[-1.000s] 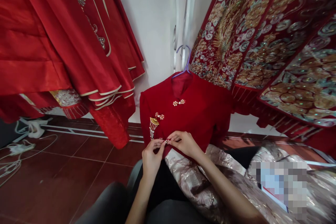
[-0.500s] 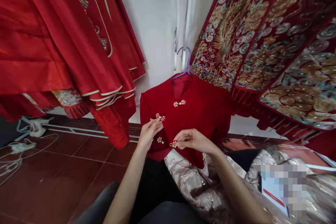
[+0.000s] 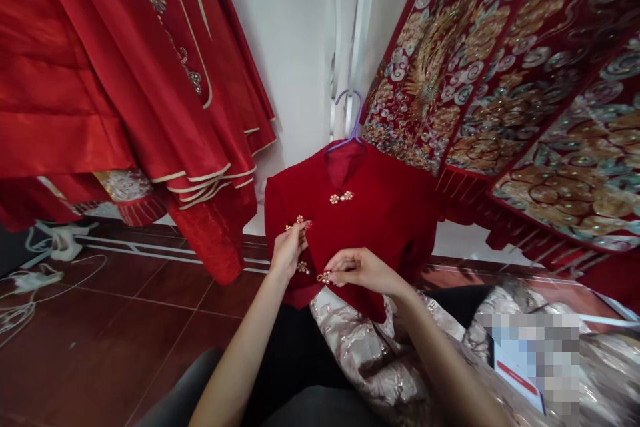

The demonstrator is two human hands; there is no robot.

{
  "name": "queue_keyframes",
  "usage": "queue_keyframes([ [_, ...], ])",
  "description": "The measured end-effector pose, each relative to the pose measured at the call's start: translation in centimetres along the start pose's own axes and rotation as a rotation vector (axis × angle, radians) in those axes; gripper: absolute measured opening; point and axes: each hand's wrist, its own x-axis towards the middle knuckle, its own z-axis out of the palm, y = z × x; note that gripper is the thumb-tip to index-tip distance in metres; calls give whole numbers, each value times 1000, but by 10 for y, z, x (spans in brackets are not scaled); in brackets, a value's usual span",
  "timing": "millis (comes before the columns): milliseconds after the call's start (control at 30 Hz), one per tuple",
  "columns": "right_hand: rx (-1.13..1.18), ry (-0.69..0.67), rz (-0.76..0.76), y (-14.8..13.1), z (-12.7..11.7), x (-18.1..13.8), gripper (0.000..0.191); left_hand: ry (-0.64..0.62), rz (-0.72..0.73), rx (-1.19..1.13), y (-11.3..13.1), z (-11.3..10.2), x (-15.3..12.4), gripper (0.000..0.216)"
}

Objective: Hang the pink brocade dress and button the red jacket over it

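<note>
A small red garment (image 3: 380, 213) hangs on a purple hanger (image 3: 350, 123) in front of me, with pearl and gold knot buttons (image 3: 341, 197) down its front. My left hand (image 3: 289, 247) pinches the second button near the garment's left edge, fingers closed on it. My right hand (image 3: 363, 268) pinches the lowest button piece (image 3: 325, 276) at the front flap. Another small button (image 3: 303, 267) shows between the two hands.
Red satin robes (image 3: 125, 80) hang at the left. Heavily embroidered red and gold panels (image 3: 510, 67) hang at the right. Pinkish brocade cloth (image 3: 380, 360) lies over my lap. White cables (image 3: 35, 273) trail on the brown tiled floor at far left.
A second ago both hands met at the lowest button. My left hand has since risen to the second button, covering the gold tassel ornament, while my right hand stays on the lowest one.
</note>
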Motion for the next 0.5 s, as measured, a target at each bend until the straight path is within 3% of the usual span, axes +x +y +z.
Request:
queue_keyframes([
  [100, 12, -53, 19, -2, -6, -4, 30, -81, 127, 184, 13, 10, 0, 40],
  [233, 3, -161, 69, -7, -16, -14, 29, -251, 661, 579, 42, 35, 1, 29],
  [333, -33, -176, 67, -12, -20, -19, 27, -273, 938, 994, 59, 52, 7, 28],
  [400, -49, -166, 51, -15, -21, -21, 24, -273, 1054, 1212, 66, 60, 12, 25],
  [500, -51, -156, 40, -18, -22, -22, 24, -323, 1117, 1347, 71, 67, 18, 20],
])
